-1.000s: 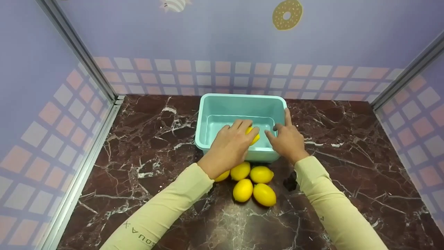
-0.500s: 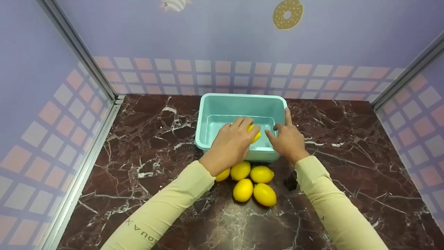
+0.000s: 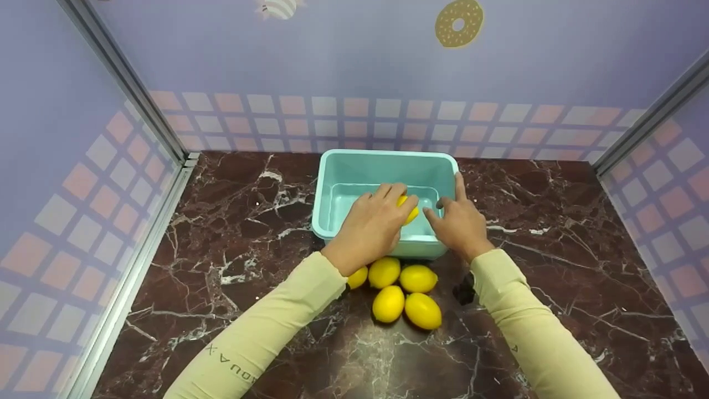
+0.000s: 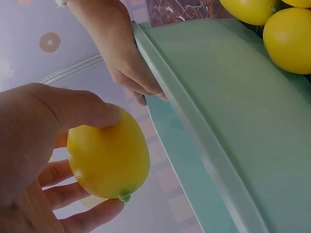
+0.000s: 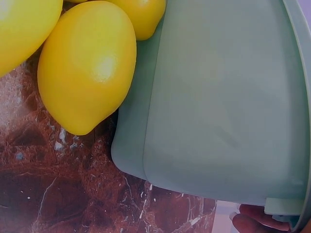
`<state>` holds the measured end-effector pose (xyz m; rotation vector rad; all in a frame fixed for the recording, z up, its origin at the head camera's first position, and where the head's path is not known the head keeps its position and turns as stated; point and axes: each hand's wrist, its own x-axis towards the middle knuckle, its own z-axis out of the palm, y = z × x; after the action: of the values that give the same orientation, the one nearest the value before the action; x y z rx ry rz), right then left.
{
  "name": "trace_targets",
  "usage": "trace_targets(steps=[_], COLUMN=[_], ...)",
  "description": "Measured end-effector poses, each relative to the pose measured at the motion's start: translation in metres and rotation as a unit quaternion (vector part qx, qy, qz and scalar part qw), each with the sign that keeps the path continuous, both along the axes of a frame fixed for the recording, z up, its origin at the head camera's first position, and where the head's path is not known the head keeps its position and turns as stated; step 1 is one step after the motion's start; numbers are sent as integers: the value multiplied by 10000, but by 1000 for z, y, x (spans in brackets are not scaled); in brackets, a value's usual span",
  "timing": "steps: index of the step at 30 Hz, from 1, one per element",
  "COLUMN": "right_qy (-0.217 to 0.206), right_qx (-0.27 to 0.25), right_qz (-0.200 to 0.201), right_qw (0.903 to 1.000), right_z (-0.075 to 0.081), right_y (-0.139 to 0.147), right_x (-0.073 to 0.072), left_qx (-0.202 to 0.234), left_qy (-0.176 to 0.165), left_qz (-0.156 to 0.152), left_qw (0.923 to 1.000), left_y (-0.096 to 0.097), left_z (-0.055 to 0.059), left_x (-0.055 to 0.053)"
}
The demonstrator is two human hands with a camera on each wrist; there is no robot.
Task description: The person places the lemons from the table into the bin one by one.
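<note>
A yellow lemon (image 3: pixel 410 211) is in my left hand (image 3: pixel 368 224), over the pale teal plastic basin (image 3: pixel 388 153). In the left wrist view the thumb lies on one side of the lemon (image 4: pixel 109 160) and the fingers wrap the other, its green stem end showing. My right hand (image 3: pixel 462 224) grips the basin's right wall, thumb inside and fingers along the outside; in the right wrist view its fingertips (image 5: pixel 257 218) show beneath the rim. Close in front of the basin, several more lemons (image 3: pixel 418 279) lie bunched on the table, one partly hidden by my left wrist.
Dark red marbled tabletop (image 3: pixel 249 221) spreads around the basin. Behind it rises a lilac wall (image 3: pixel 354 66) with printed squares, and side panels with metal frames (image 3: pixel 127 77) stand left and right.
My left hand has shifted slightly right and farther over the basin, carrying the lemon. The right hand, the basin and the lemons on the table have stayed put.
</note>
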<state>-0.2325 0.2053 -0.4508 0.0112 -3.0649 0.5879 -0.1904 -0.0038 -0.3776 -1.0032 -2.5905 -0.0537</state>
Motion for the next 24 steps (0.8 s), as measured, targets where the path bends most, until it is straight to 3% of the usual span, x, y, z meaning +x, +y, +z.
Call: trace_targets(steps=[24], right_qy=[25], right_qx=[43], right_qz=[23], right_qw=[10000], right_z=[0], right_y=[0], right_x=[-1], left_qx=[-110], left_qy=[201], left_qz=[43], left_qw=[9997], left_y=[3], left_z=[2], left_x=[-7])
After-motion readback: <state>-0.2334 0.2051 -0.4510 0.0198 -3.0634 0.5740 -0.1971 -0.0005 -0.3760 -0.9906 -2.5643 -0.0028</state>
